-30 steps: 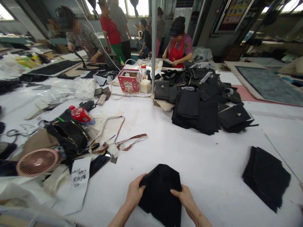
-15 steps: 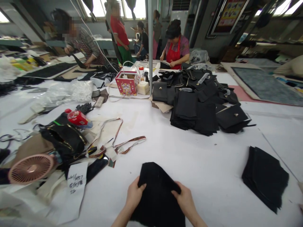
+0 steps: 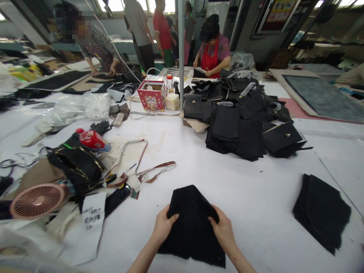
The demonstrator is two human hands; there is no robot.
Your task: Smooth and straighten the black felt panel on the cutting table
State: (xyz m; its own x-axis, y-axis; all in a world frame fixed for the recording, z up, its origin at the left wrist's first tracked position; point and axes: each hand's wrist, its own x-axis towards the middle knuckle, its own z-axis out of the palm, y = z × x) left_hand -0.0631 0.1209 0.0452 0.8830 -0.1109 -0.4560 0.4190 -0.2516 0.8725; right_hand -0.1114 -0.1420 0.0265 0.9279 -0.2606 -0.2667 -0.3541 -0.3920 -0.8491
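Note:
A black piece of fabric (image 3: 193,227) lies between my hands at the front of the white-covered table (image 3: 244,197). My left hand (image 3: 165,223) grips its left edge, thumb on top and fingers underneath. On the opposite edge, my right hand (image 3: 223,225) pinches it the same way. The far end of the piece narrows to a blunt top and its right side bends up slightly. Whether it is one layer or more I cannot tell. Off to the right sits a stack of similar black pieces (image 3: 321,212).
Black leather-like bag parts (image 3: 227,121) are heaped beyond my hands, beside a grey pole (image 3: 181,57). A red box (image 3: 152,96) stands left of it. At left are a pink fan (image 3: 38,201), a black bag (image 3: 75,167) and a red-labelled bottle (image 3: 92,138). Co-workers stand across the table.
Both hands have shifted slightly with the black fabric, whose near edge now shows. In the background, a person in grey has come into view and the one in red has moved right.

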